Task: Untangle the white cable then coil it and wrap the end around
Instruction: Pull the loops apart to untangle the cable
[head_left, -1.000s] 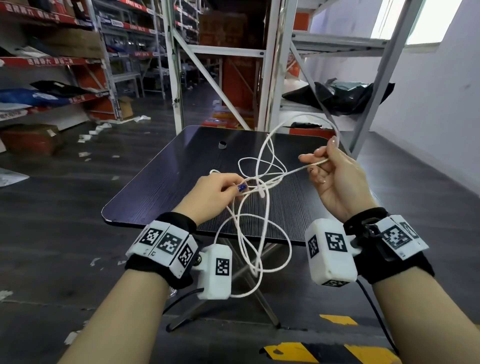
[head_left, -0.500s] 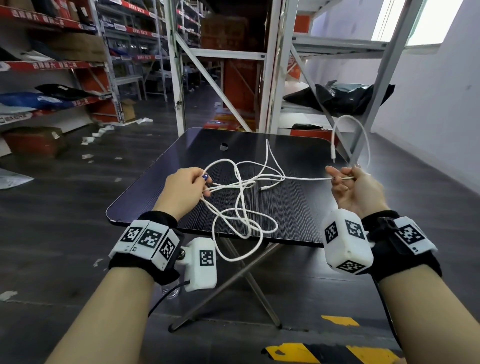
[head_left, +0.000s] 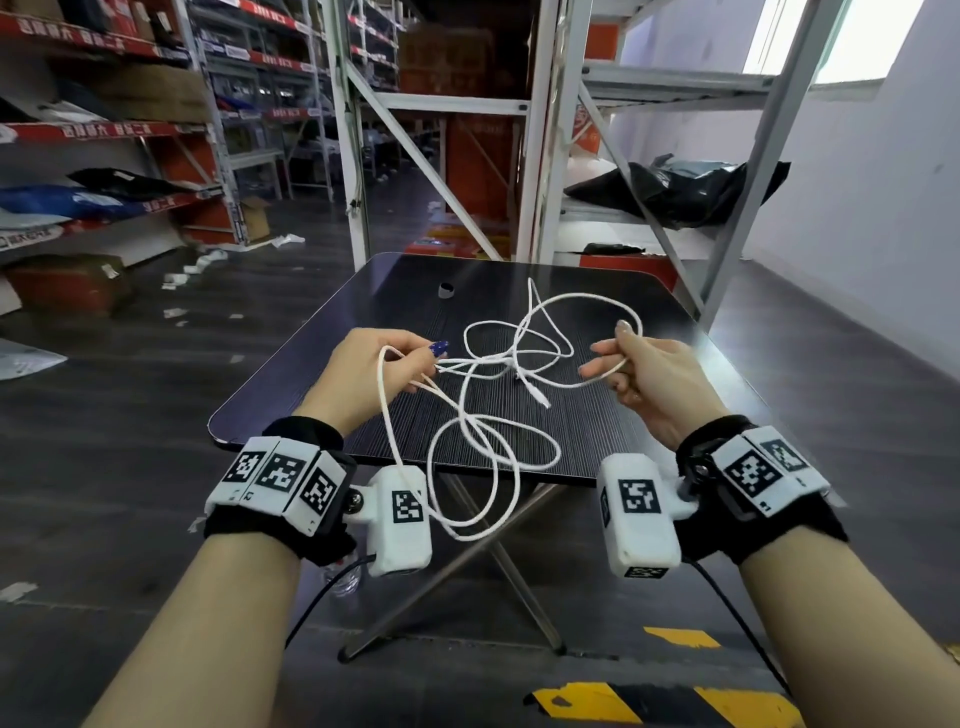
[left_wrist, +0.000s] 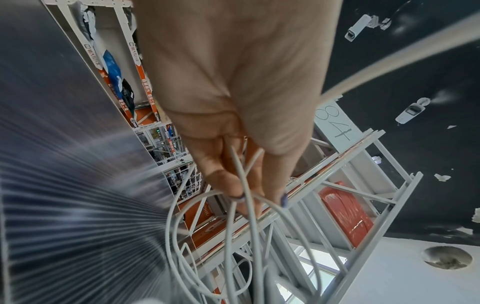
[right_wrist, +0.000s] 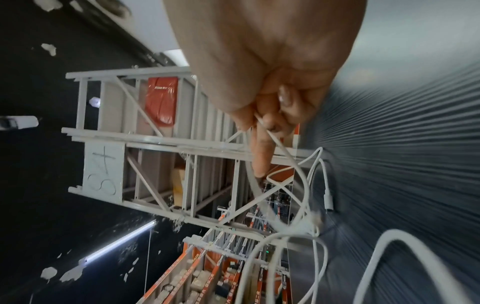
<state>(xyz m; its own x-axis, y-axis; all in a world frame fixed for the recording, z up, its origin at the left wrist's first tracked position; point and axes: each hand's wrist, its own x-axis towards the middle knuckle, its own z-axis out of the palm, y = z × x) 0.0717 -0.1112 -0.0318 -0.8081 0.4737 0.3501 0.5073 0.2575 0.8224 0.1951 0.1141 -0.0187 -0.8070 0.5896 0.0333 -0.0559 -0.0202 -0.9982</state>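
Note:
A thin white cable (head_left: 511, 358) hangs in tangled loops between my two hands above the dark table (head_left: 395, 296). My left hand (head_left: 374, 369) pinches several strands (left_wrist: 244, 185) at the left side of the tangle. My right hand (head_left: 639, 364) grips a strand (right_wrist: 262, 123) that arcs up over its forefinger. One connector end (head_left: 540, 399) dangles free near the middle; it shows too in the right wrist view (right_wrist: 327, 200). Lower loops (head_left: 483, 467) sag past the table's near edge.
A small dark ring-shaped object (head_left: 445, 290) lies on the far part of the table. White metal shelving (head_left: 540, 130) stands just behind, with black bags (head_left: 675, 192) on a shelf. Red-trimmed racks (head_left: 104, 130) line the left; paper scraps litter the floor.
My hands have come closer together again, the right one moving left. The strand between them, taut half a second ago, now hangs slack in loops, and the connector end has dropped lower.

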